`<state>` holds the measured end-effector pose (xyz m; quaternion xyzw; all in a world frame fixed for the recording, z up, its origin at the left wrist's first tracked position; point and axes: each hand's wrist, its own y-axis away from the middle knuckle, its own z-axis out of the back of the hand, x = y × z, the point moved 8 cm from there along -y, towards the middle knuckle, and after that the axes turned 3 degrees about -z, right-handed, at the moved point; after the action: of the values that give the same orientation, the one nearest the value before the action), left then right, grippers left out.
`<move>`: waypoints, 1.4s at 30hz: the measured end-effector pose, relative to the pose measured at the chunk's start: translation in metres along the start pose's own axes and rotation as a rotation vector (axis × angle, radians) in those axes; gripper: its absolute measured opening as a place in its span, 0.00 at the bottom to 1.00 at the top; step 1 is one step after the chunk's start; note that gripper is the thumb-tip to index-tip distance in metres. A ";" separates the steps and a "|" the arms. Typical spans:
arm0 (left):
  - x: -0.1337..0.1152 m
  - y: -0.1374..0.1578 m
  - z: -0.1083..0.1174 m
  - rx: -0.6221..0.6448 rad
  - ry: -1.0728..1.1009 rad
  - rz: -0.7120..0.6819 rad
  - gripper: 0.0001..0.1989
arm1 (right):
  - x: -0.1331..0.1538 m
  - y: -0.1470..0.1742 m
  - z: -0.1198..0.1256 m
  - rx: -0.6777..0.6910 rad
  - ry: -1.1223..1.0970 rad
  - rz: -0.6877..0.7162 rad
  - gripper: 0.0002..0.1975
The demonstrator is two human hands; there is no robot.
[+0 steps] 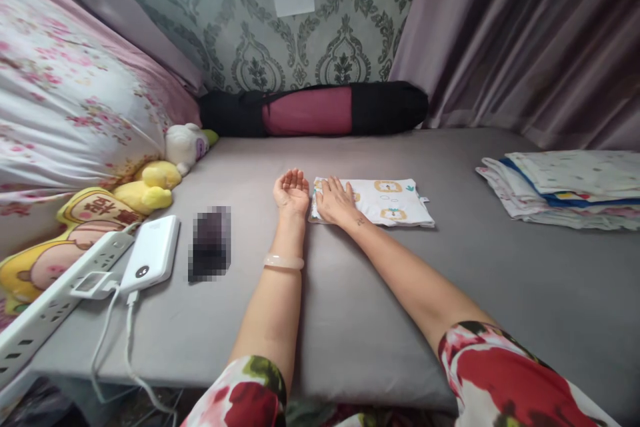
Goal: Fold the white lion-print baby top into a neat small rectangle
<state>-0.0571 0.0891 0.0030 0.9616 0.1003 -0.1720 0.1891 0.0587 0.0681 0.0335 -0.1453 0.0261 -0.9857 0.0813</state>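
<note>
A white cloth with yellow lion prints (387, 203) lies folded into a flat rectangle on the grey-covered surface (240, 167). My right hand (335, 201) rests palm down on its left end, fingers stretched out. Just left of the cloth's edge, my left hand (293, 192) is turned palm up with its fingers slightly curled and nothing in it. A pale bangle (283, 261) circles my left wrist. At the cloth's right edge a small white tag sticks out.
A stack of folded cloths (570, 190) sits at the right. Along the wall lies a long black and pink bag (307, 111). On the left are plush toys (155, 187), a white power bank (151, 252) with cables, a power strip (65, 287) and a blurred-out dark object (210, 243).
</note>
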 end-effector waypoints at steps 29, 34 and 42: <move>0.068 0.028 -0.045 0.801 -1.782 -0.655 0.19 | -0.065 0.013 0.009 0.063 0.052 -0.038 0.30; 0.067 0.031 -0.043 0.840 -1.715 -0.618 0.13 | -0.066 0.010 0.007 0.080 0.006 -0.038 0.29; 0.073 0.040 -0.042 0.853 -1.531 -0.498 0.05 | -0.099 0.019 0.029 0.022 0.087 -0.143 0.29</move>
<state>0.0328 0.0791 0.0256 0.5234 0.0799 -0.8219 -0.2102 0.1635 0.0650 0.0322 -0.1031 0.0085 -0.9946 0.0112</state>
